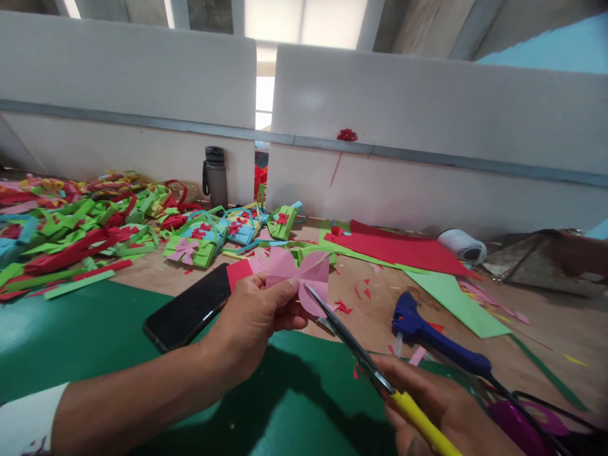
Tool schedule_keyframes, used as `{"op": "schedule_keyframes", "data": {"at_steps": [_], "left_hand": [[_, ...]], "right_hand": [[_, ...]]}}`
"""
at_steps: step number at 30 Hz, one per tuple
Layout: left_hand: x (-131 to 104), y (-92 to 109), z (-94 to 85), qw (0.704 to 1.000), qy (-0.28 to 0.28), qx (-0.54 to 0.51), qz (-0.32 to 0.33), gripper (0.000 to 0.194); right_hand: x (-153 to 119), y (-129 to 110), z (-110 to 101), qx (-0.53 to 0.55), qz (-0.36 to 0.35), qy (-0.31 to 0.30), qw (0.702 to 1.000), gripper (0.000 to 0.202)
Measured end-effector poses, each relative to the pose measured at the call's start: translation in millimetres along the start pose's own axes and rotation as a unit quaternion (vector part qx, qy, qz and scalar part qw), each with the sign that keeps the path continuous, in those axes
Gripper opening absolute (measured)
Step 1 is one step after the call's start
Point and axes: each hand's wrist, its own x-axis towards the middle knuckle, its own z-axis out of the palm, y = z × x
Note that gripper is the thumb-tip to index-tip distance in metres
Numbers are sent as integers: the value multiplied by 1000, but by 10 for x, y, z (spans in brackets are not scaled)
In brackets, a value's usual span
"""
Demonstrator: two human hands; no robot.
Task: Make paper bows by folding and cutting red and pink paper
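Note:
My left hand (259,310) pinches a pink paper cutout (316,269) with rounded, petal-like lobes, held above the table's near edge. In my right hand (427,399) is a pair of scissors (354,345) with yellow handles. Their blades look closed or nearly so, and the tips meet the cutout close to its middle, by my left thumb. Just left of the cutout shows a piece of red paper (239,272), partly behind my left fingers. A black phone (190,310) lies beside my left wrist.
A blue glue gun (437,339) rests on brown paper at right, its cord trailing toward me. Small paper bags (192,251) and colourful strips (71,240) pile up at left. Red sheets (403,247), a dark bottle (216,177) and a handbag (541,263) stand or lie farther back.

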Motion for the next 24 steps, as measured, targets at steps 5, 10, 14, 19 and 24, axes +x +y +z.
{"op": "schedule_keyframes", "data": {"at_steps": [5, 10, 14, 19, 24], "left_hand": [[-15, 5, 2, 1000, 4, 5, 2, 16], [3, -2, -16, 1000, -3, 15, 7, 18], [19, -16, -27, 1000, 4, 24, 11, 19], [15, -30, -33, 999, -5, 35, 18, 21], [7, -20, -33, 999, -6, 41, 18, 21]], "right_hand": [[-13, 176, 34, -16, -39, 19, 999, 44], [-43, 148, 1, -21, -39, 15, 999, 50], [-47, 88, -19, -15, -31, 12, 999, 50], [-36, 110, -6, 20, -24, -7, 999, 51], [-12, 163, 7, 53, -14, -30, 998, 44]]}}
